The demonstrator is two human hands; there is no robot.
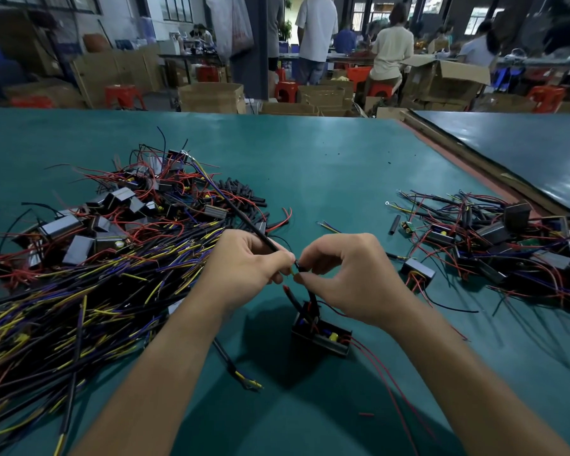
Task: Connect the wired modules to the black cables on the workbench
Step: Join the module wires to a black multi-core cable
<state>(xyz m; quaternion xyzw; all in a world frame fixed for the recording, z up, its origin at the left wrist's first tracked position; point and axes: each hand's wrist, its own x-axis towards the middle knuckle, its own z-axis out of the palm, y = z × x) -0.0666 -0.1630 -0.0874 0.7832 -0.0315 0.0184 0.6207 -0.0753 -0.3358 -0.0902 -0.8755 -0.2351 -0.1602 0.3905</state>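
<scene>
Black cable [244, 219] end is pinched in the left hand [244, 263], thumb and forefinger curled on it. The rest of it runs up and left over the heap. Right hand [349, 273] pinches a thin black lead [311, 296] coming up from the wired module [321, 335]. Cable end and lead tip meet between the two hands, just above the desk [326, 166]; a bit of yellow shows at the joint.

Module sits directly below the hands, open side up. Can't tell if it rests on the desk or hangs from the lead. A red-tipped wire [287, 290] sticks up free beside the lead, and thin red wires [387, 386] trail off from the module to the lower right.

Left of the arms: a big heap of black cables [79, 311] with yellow and blue cores. Behind it are a stack of modules [112, 205] and loose black sleeve pieces [244, 192].

Right: one separate module [418, 273] near the right hand, then a second module pile [507, 245].

Further back: cardboard boxes [211, 97], red stools [124, 95], and people [316, 34] at other benches.
</scene>
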